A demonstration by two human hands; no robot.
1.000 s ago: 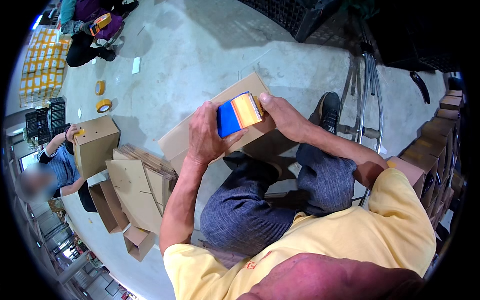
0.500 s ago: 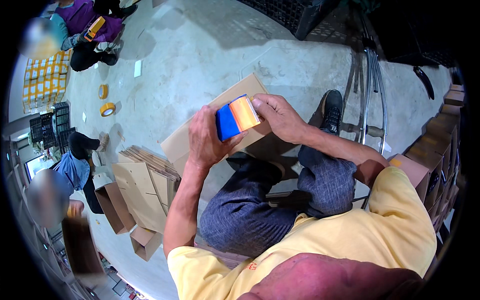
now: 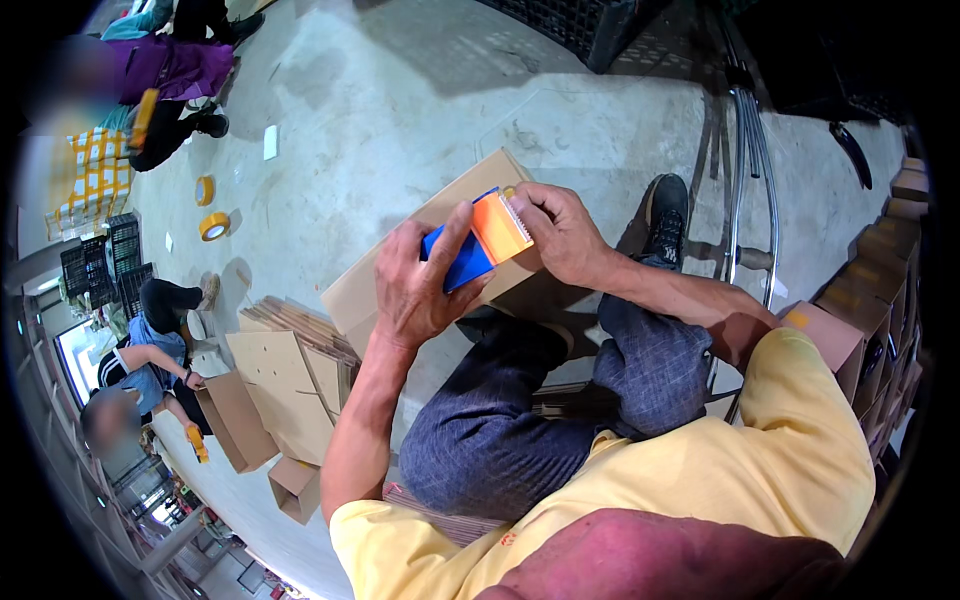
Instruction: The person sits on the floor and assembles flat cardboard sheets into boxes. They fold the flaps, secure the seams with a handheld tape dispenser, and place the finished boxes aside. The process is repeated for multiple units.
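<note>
My left hand [image 3: 412, 285] grips a blue-and-orange tape dispenser [image 3: 462, 264] by its blue body, index finger laid along the top. A pale serrated edge runs down the dispenser's right side. Beside that edge, my right hand [image 3: 562, 235] has thumb and fingers bent together in a pinch; a yellowish bit shows at its fingertips, but what it holds is too small to make out. Below both hands lies a brown cardboard box [image 3: 372, 283], partly covered by them.
Flattened cardboard [image 3: 285, 380] is stacked at left, beside an open carton [image 3: 240, 420]. Two tape rolls [image 3: 213, 226] lie on the floor. Metal crutches [image 3: 745, 190] are at right, near a row of cartons [image 3: 865, 290]. Two co-workers sit at left.
My left index finger has lifted and shifted onto the dispenser, which has tilted and moved slightly right. The right fingers have curled in more. At left, a co-worker has moved a carton and holds something yellow.
</note>
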